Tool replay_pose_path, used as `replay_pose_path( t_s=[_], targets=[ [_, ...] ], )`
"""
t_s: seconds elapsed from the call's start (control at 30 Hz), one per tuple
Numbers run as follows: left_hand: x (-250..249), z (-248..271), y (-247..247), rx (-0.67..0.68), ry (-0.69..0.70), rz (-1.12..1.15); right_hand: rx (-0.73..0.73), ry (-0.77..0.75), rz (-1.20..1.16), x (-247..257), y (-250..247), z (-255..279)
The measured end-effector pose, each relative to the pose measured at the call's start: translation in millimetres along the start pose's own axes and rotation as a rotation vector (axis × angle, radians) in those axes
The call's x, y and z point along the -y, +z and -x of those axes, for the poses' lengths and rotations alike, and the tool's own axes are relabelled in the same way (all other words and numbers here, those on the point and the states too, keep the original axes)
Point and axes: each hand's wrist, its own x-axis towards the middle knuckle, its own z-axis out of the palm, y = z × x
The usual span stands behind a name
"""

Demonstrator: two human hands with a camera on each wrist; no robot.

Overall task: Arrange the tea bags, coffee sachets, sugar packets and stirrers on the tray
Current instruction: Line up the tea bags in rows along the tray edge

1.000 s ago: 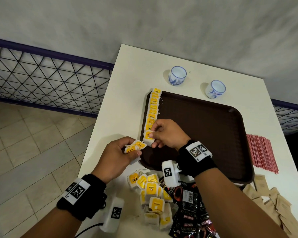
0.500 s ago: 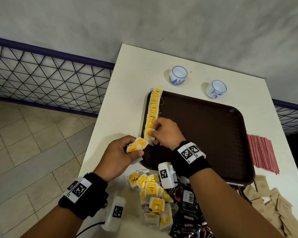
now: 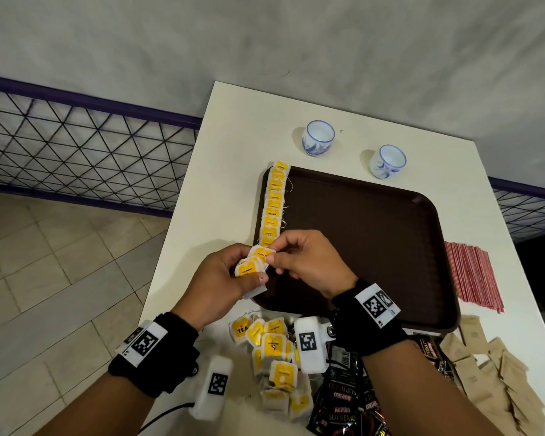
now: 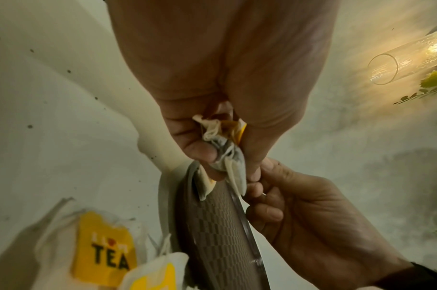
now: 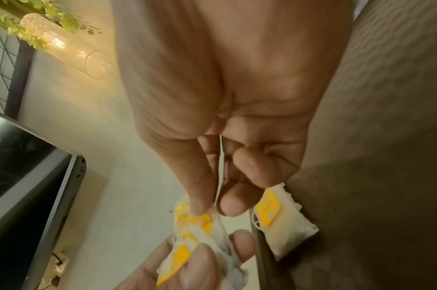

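A brown tray (image 3: 375,234) lies on the white table, with a row of yellow-tagged tea bags (image 3: 273,206) overlapping along its left rim. My left hand (image 3: 224,278) grips a small bunch of tea bags (image 3: 249,267) just off the tray's near left corner. My right hand (image 3: 299,262) meets it there and pinches the top tea bag (image 3: 262,252) of the bunch between thumb and forefinger (image 5: 200,198). In the left wrist view the bunch (image 4: 227,155) is clamped in my curled fingers. The last bag of the row (image 5: 284,217) lies on the tray beside my right thumb.
Loose tea bags (image 3: 274,357) are piled at the table's near edge, with black coffee sachets (image 3: 343,394) to their right and brown sugar packets (image 3: 491,372) at the near right. Red stirrers (image 3: 472,275) lie right of the tray. Two blue-white cups (image 3: 317,141) (image 3: 388,160) stand behind it.
My right hand has left the end of the row on the tray and moved back left to the bunch in my left hand, where it now pinches the top bag.
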Motion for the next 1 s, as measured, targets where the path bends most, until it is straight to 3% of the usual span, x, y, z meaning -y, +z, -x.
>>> replay_pose_path(
  t_s=[0.47, 0.6, 1.0],
  targets=[
    [1.5, 4.8, -11.2, -0.032, -0.034, 0.010, -0.163, 0.024, -0.002, 1.1, -18.0, -2.2],
    [1.9, 5.9, -12.2, -0.039, -0.040, 0.012, -0.150, 0.055, -0.142, -2.0, -19.0, -2.0],
    [8.6, 7.2, -12.3, -0.044, -0.049, -0.017, -0.053, 0.177, -0.116, -20.6, -3.4, -6.3]
  ],
)
